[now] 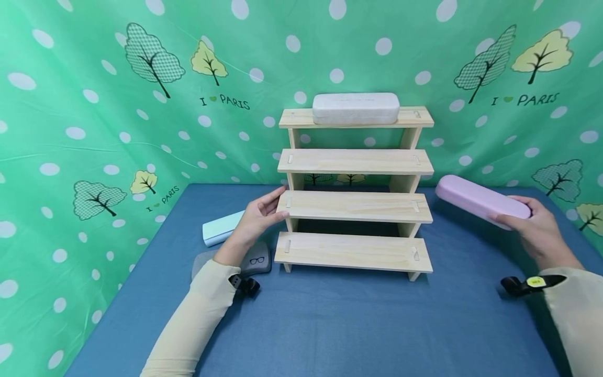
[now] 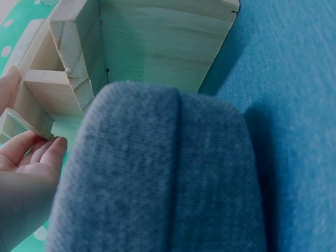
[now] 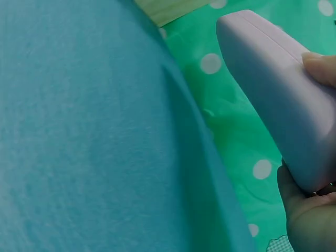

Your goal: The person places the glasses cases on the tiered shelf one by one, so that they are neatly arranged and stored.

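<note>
Right hand (image 1: 544, 230): gripping a smooth lilac round-ended case (image 1: 480, 201), raised right of the stand.
Left hand (image 1: 259, 214): pinching one end of a pale-wood four-tier stand (image 1: 358, 204).
Table (image 1: 330, 324): spread with blue cloth.
Backdrop (image 1: 330, 31): green, white-dotted, tree-printed.
Top tier (image 1: 295, 118): bearing a closed white oblong case (image 1: 355, 108).
Left of stand: light-blue box (image 1: 220, 229), grey glasses-printed case (image 1: 259, 259).

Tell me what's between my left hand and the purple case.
In the head view, the wooden tiered shelf stands between your left hand and the purple case.
</note>
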